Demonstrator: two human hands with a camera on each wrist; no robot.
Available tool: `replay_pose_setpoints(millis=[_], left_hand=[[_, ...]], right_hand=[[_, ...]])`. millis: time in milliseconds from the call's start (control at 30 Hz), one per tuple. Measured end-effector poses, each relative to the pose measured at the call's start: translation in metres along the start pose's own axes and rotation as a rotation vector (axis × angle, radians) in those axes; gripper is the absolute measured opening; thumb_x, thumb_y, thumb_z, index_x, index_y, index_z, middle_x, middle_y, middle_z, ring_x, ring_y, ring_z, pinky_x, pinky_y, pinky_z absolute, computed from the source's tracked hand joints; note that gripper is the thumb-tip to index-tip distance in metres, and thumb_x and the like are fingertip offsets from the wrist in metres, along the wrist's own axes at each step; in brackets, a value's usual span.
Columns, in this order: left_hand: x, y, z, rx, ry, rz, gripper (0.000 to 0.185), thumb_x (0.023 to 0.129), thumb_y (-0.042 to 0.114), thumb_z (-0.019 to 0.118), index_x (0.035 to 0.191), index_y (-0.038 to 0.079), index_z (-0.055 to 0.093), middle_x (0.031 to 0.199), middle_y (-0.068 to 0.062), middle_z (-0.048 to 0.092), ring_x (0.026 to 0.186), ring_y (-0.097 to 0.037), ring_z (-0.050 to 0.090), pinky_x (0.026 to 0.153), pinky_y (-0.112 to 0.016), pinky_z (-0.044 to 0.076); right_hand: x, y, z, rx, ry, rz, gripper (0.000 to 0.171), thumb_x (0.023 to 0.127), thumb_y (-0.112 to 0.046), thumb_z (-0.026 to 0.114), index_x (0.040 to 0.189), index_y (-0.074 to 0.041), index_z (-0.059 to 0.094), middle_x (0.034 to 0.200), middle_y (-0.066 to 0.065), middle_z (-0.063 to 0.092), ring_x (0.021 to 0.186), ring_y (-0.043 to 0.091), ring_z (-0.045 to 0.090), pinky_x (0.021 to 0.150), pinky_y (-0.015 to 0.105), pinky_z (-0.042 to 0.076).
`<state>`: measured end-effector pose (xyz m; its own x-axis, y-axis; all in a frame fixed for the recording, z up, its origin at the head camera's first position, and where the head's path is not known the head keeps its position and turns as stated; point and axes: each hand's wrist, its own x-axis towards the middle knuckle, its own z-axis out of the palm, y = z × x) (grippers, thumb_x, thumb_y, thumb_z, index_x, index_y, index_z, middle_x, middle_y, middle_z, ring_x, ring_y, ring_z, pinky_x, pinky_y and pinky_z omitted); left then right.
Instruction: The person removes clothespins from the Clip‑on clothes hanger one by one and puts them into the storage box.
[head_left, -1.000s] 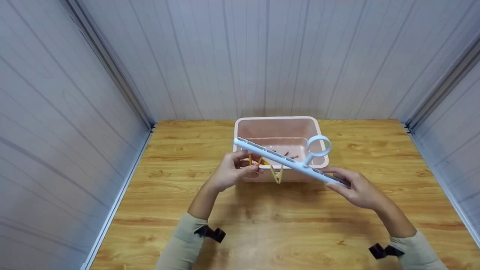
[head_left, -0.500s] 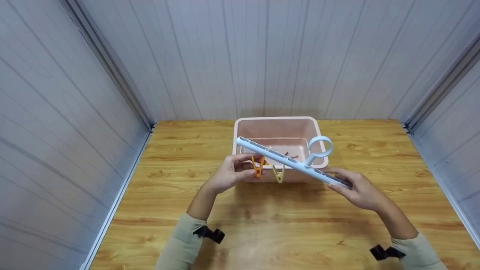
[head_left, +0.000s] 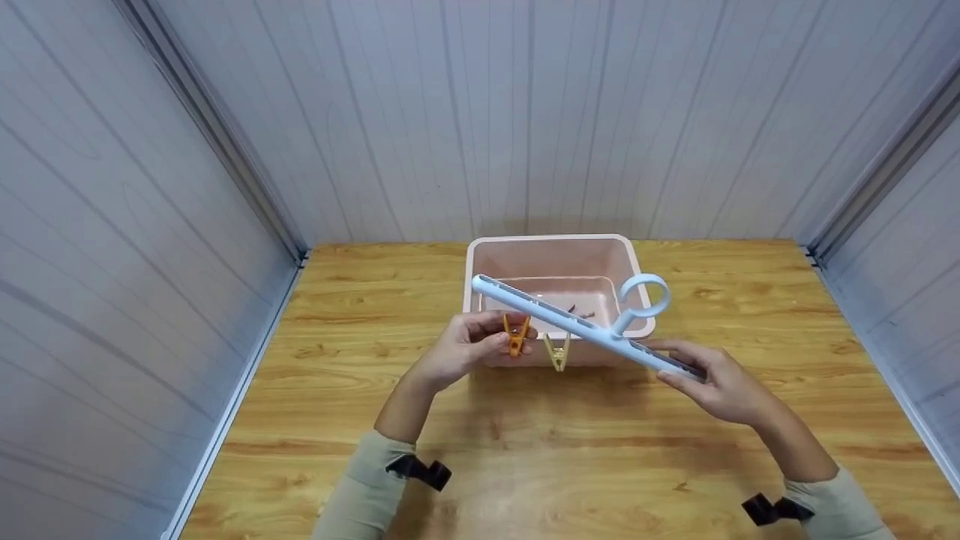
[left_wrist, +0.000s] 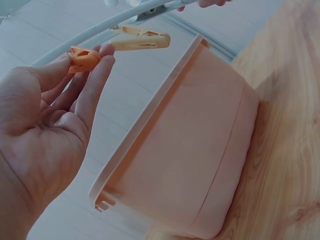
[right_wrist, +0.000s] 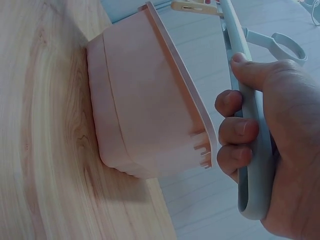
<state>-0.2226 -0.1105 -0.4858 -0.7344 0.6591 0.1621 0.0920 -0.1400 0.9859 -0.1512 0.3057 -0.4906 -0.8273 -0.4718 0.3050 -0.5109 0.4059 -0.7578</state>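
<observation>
head view is showing the left hand pinching an orange clothespin in its fingers just under the pale blue hanger bar, which is slanting from upper left to lower right above the pink tub, the right hand gripping its lower end.

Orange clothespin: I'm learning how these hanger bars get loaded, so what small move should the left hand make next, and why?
Probably lift the orange clothespin onto the pale blue bar and let it clamp. The left hand pinches it just under the bar, beside the yellow clothespin already hanging there, while the right hand holds the bar's end over the pink tub.
</observation>
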Motion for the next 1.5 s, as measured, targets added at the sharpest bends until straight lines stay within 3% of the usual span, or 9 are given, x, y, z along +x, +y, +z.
replay_pose_setpoints(millis=[133,333,667,900,1033,1133,1233,1367,1500], left_hand=[[-0.002,0.002,-0.003,-0.005,-0.024,-0.025,0.052,0.115,0.012,0.064,0.155,-0.019,0.052,0.146,-0.042,0.065,0.115,-0.014,0.082,0.103,-0.033,0.066],[-0.005,0.006,-0.005,-0.012,-0.083,-0.037,0.053,0.116,0.008,0.061,0.158,-0.021,0.047,0.145,-0.048,0.061,0.112,-0.013,0.082,0.101,-0.039,0.068],[-0.007,0.017,-0.019,0.139,-0.108,0.05,0.06,0.114,0.029,0.068,0.145,-0.021,0.057,0.131,-0.044,0.067,0.106,-0.008,0.079,0.093,-0.025,0.066],[-0.011,0.022,-0.023,0.128,-0.14,-0.019,0.049,0.115,0.019,0.067,0.144,-0.019,0.057,0.123,-0.017,0.075,0.105,-0.012,0.079,0.091,-0.029,0.068],[-0.013,0.024,-0.027,0.12,-0.177,-0.018,0.044,0.114,0.012,0.066,0.141,-0.022,0.057,0.116,0.001,0.078,0.102,-0.011,0.078,0.091,-0.026,0.067],[-0.014,0.025,-0.028,0.13,-0.191,-0.007,0.041,0.113,0.01,0.067,0.137,-0.022,0.059,0.112,0.005,0.078,0.099,-0.011,0.077,0.09,-0.025,0.065],[-0.013,0.024,-0.027,0.154,-0.172,-0.009,0.039,0.112,0.008,0.069,0.137,-0.02,0.061,0.112,-0.001,0.078,0.099,-0.012,0.076,0.089,-0.024,0.065],[-0.014,0.022,-0.024,0.183,-0.119,-0.024,0.041,0.109,0.008,0.073,0.139,-0.018,0.061,0.115,-0.021,0.076,0.098,-0.014,0.076,0.087,-0.024,0.065],[-0.014,0.019,-0.02,0.189,-0.064,-0.033,0.045,0.106,0.009,0.078,0.14,-0.017,0.062,0.115,-0.017,0.075,0.098,-0.013,0.075,0.087,-0.025,0.067]], right_hand=[[0.0,-0.002,0.0,0.017,-0.006,-0.034,0.039,0.106,0.01,0.066,0.145,0.003,0.07,0.122,-0.018,0.074,0.087,0.001,0.065,0.07,0.023,0.054],[0.0,-0.003,0.0,-0.006,-0.023,-0.022,0.038,0.107,0.008,0.066,0.145,0.001,0.07,0.124,-0.008,0.078,0.09,0.001,0.067,0.075,0.022,0.055],[0.002,-0.003,-0.001,0.025,-0.034,-0.045,0.036,0.105,0.011,0.066,0.14,0.004,0.071,0.117,-0.015,0.076,0.084,-0.001,0.065,0.068,0.023,0.056],[0.002,-0.001,-0.001,0.053,-0.083,-0.043,0.035,0.106,0.011,0.064,0.141,0.005,0.068,0.095,-0.016,0.068,0.072,-0.004,0.053,0.057,0.025,0.048],[0.003,-0.002,-0.002,0.074,-0.107,-0.039,0.035,0.107,0.011,0.063,0.141,0.006,0.067,0.096,-0.012,0.068,0.07,-0.004,0.051,0.056,0.026,0.047],[0.002,-0.002,-0.003,0.09,-0.124,-0.031,0.035,0.108,0.01,0.062,0.142,0.005,0.067,0.089,-0.005,0.066,0.068,-0.004,0.049,0.055,0.025,0.046],[0.002,-0.001,-0.002,0.1,-0.132,-0.023,0.035,0.109,0.01,0.061,0.143,0.005,0.066,0.077,0.006,0.058,0.065,-0.004,0.045,0.053,0.025,0.044],[0.001,0.0,-0.001,0.111,-0.135,-0.005,0.035,0.11,0.009,0.06,0.144,0.005,0.065,0.079,0.013,0.057,0.067,-0.003,0.046,0.054,0.026,0.044],[0.001,0.001,0.002,0.123,-0.133,0.011,0.035,0.111,0.007,0.06,0.145,0.003,0.065,0.084,0.008,0.061,0.072,-0.002,0.05,0.057,0.027,0.046]])
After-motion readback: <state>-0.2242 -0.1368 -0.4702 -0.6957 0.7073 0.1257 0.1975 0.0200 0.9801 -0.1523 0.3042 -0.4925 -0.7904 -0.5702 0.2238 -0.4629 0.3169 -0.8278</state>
